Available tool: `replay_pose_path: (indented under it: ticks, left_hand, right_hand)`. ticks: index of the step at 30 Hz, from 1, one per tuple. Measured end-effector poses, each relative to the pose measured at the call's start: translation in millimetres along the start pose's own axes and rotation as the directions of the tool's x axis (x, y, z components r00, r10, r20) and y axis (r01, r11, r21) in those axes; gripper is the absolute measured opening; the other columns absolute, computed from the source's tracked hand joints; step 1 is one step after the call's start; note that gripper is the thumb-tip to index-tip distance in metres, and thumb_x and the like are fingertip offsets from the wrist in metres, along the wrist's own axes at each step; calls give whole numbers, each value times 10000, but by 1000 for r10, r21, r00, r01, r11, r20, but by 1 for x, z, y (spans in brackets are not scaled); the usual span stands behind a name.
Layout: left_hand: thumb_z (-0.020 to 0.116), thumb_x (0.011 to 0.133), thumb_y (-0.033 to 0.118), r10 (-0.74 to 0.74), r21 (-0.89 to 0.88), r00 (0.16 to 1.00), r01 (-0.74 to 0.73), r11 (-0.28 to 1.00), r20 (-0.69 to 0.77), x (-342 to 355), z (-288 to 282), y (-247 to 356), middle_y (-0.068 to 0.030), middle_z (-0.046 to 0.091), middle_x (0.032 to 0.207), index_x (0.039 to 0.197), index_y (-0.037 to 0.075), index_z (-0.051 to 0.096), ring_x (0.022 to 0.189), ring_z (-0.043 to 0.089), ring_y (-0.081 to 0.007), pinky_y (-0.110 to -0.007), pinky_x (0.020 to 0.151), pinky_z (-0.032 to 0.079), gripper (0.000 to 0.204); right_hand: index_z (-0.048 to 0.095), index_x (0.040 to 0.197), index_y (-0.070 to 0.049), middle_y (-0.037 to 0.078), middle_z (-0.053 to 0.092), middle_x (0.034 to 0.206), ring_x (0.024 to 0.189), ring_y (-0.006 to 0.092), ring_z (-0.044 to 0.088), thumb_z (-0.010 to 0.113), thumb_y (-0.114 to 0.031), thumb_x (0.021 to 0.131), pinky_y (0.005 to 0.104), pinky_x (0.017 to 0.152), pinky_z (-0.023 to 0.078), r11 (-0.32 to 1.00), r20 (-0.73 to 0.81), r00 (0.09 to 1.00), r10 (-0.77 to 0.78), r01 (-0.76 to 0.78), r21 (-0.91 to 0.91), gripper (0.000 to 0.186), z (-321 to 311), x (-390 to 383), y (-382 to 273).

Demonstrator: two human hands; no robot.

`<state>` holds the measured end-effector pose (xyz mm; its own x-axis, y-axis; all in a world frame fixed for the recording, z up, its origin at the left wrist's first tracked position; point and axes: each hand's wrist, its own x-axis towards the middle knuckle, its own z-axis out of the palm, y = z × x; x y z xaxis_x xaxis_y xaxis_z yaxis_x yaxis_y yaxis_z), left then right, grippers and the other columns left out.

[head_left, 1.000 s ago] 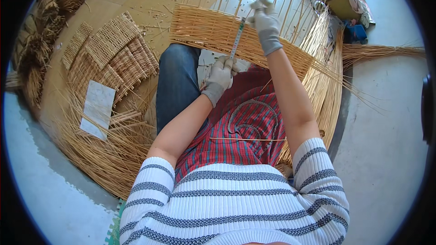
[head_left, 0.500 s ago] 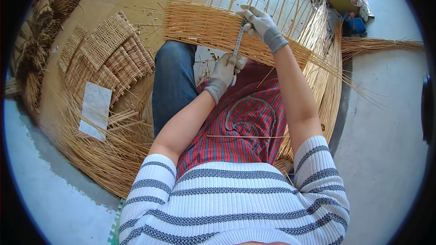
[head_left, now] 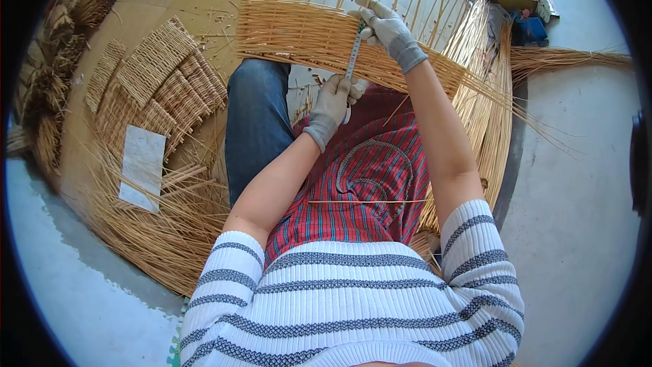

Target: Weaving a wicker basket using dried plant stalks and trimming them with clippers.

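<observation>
A woven wicker panel point(head_left: 292, 30) lies across my raised knee, with bare stakes fanning out beyond its far edge. A tape measure point(head_left: 354, 54) is stretched across the panel's width. My left hand point(head_left: 331, 105), in a pale glove, is closed around the tape's case at the panel's near edge; the case is mostly hidden by the fingers. At the far edge, my gloved right hand point(head_left: 384, 27) pinches the tape's end against the weave. Loose strand ends point(head_left: 502, 102) trail off the panel's right end.
Finished woven panels point(head_left: 156, 75) are stacked at the left, with a white sheet point(head_left: 142, 166) beside them on loose wicker strands point(head_left: 149, 238). A long bundle of strands point(head_left: 492, 122) lies at my right. One thin stick point(head_left: 367, 202) rests across my red checked apron point(head_left: 326, 221).
The panel and both hands have shifted slightly to the left and away in the picture. The tape stays stretched over the weave, held at both ends.
</observation>
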<state>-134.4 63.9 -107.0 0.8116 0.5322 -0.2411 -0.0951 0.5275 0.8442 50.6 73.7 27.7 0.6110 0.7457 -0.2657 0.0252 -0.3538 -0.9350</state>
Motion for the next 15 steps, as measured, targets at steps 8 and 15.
replay_pose_path:
  ticks: [8,15]
  left_hand:
    - [458,1136,202,7,-13,1000,-8,1000,-30,-2,4,-3,-43,707,840,1210,-48,642,722,592,-88,-254,734,525,319]
    - [465,1130,211,35,1,997,-35,999,-62,-2,6,-5,-53,713,826,1174,-18,651,701,587,-97,-257,704,517,298]
  right_hand:
    - [641,1233,-100,54,775,1130,585,60,620,548,-106,1088,223,453,503,999,-116,993,-5,0,-47,172,8,1,0]
    - [644,1241,-114,77,772,1114,591,94,635,574,-113,1076,265,481,536,990,-186,982,-46,20,-142,179,17,-6,-5]
